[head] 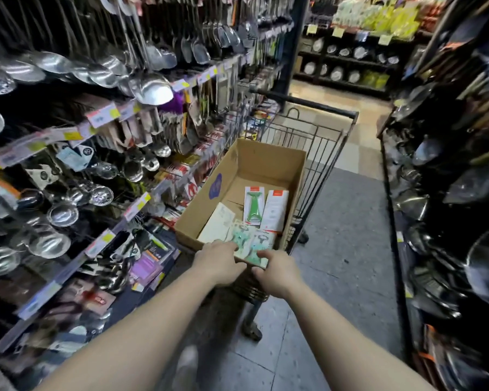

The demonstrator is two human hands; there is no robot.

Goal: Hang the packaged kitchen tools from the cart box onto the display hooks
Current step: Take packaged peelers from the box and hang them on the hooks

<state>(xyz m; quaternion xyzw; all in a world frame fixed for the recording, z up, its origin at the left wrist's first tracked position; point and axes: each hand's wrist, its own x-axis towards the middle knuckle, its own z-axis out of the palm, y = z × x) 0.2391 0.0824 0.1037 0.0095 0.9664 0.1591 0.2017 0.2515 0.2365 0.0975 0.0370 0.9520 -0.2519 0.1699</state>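
An open cardboard box sits in a wire shopping cart. On its floor lie a carded green tool, a white-backed card beside it, and a pale card to the left. At the box's near edge both hands meet over a few packaged mint-green tools. My left hand rests on their left side with fingers reaching forward. My right hand grips their right corner. The display hooks on the left shelving carry ladles, strainers and carded tools.
Price-tag rails run along the left shelving, close to the cart's left side. Dark shelves of pans and bowls line the right. Grey floor runs between them; another shelf unit stands at the aisle's end.
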